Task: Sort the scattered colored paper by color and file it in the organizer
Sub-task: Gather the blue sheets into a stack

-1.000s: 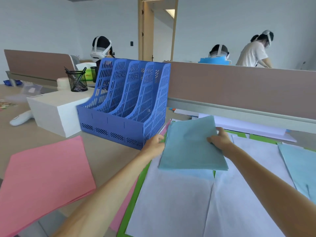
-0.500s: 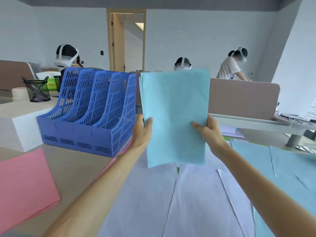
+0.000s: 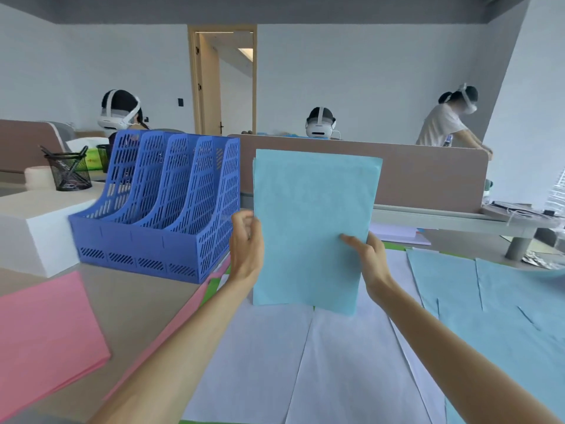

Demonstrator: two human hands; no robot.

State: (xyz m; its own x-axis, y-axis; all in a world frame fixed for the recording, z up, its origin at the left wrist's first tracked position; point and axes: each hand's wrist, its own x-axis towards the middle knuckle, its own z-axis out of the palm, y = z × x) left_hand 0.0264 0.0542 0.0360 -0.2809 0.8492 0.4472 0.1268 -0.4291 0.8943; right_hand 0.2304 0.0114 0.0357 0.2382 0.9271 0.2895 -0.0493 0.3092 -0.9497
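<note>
A stack of light-blue paper [image 3: 312,228] stood upright in the air at the centre, its sheets thin and matte, with the top corners slightly fanned. The right hand [image 3: 368,260] pinched its lower right edge, thumb flat on the front face and fingers hidden behind. The left hand [image 3: 246,244] lay against the left edge at nine o'clock with its fingers curled. Whether it actually clasped the sheets could not be told.

Just beyond that hand, at nine to ten o'clock of the stack, sat the blue plastic organizer [image 3: 159,209], rigid and perforated with slanted slots, its four compartments divided by curved walls. What lay inside them was screened by the slotted walls.

Pale lavender sheets [image 3: 305,362] lay overlapping on the desk at six o'clock, more light-blue sheets [image 3: 504,316] at four o'clock and a pink pile [image 3: 42,338] at eight o'clock, cut off by the frame. Slivers of green paper [image 3: 215,286] showed from under the lavender.

At ten o'clock a black wire-mesh pen cup [image 3: 68,172] stood on a white block [image 3: 36,234]. A green packet [image 3: 91,160] behind it bore reddish print too blurred to read.
</note>
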